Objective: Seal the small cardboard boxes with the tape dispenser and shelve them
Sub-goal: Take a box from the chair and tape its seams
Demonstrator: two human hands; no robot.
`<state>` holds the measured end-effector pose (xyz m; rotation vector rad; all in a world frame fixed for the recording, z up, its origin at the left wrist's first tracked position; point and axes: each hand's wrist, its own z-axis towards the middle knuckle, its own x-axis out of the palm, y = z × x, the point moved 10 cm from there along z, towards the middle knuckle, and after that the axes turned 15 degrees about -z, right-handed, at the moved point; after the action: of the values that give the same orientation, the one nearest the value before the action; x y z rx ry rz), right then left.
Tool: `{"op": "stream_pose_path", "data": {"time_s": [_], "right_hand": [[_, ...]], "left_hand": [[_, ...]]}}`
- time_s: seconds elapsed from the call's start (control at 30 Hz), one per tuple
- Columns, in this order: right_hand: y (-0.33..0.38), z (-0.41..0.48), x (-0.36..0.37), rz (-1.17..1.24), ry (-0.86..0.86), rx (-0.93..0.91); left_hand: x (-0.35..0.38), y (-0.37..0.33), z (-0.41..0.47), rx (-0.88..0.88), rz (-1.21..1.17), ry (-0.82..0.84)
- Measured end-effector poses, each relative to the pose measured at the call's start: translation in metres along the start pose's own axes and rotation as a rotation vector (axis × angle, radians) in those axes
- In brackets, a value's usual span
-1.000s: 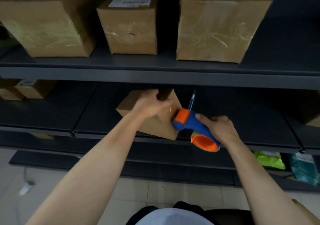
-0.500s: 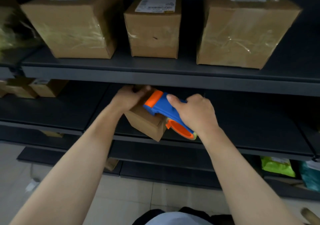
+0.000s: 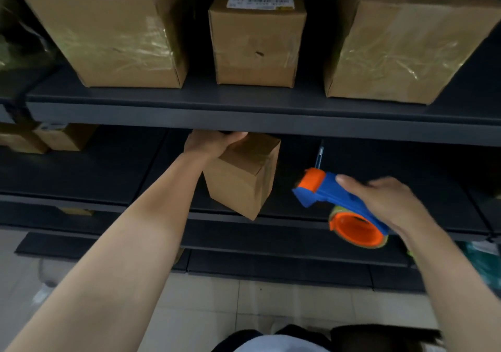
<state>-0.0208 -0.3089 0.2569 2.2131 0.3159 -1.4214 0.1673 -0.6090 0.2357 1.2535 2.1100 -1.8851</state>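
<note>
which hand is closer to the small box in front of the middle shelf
Left. The left hand grips the small box at its top; the right hand holds the tape dispenser off to its right, apart.

dim shelving, glare on taped wrap, right hand (image 3: pixel 390 202) motion-blurred, edges bowed.

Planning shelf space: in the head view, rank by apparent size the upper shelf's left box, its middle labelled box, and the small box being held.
1. Left box
2. Middle labelled box
3. Small box; the left hand hides part, so second versus third is unsure.
</note>
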Motion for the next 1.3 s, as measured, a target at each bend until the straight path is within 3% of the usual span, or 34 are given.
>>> {"op": "stream_pose_path", "data": {"time_s": [0.17,0.3,0.53,0.67,0.8,1.0,1.1,1.17,1.23,1.3], "right_hand": [[0.041,0.025,0.056,0.022,0.049,-0.079],[0.053,0.035,0.059,0.077,0.03,-0.106],[0.053,0.029,0.044,0.105,0.007,-0.139],[0.063,0.024,0.025,0.114,-0.047,-0.167],[0.086,0.018,0.021,0.085,-0.036,-0.199],[0.135,0.016,0.031,0.071,-0.043,-0.245],[0.156,0.015,0.045,0.091,-0.043,-0.255],[0.166,0.013,0.049,0.072,-0.053,-0.268],[0.175,0.011,0.05,0.034,-0.073,-0.274],[0.185,0.011,0.05,-0.011,-0.081,-0.265]], "left_hand": [[-0.005,0.004,-0.001,0.03,-0.009,-0.023],[-0.008,0.005,-0.003,0.015,-0.051,-0.037],[-0.021,0.025,-0.012,-0.066,-0.371,-0.105],[-0.017,0.052,-0.021,-0.208,-0.637,-0.065],[-0.013,0.085,-0.027,-0.357,-0.698,-0.035],[-0.061,0.08,-0.018,-0.183,-0.422,-0.264],[-0.056,0.082,-0.016,-0.233,-0.472,-0.146],[-0.046,0.082,-0.022,-0.223,-0.28,-0.064],[-0.047,0.082,-0.019,-0.133,-0.116,-0.125],[-0.049,0.086,-0.014,-0.113,-0.131,-0.173]]}}
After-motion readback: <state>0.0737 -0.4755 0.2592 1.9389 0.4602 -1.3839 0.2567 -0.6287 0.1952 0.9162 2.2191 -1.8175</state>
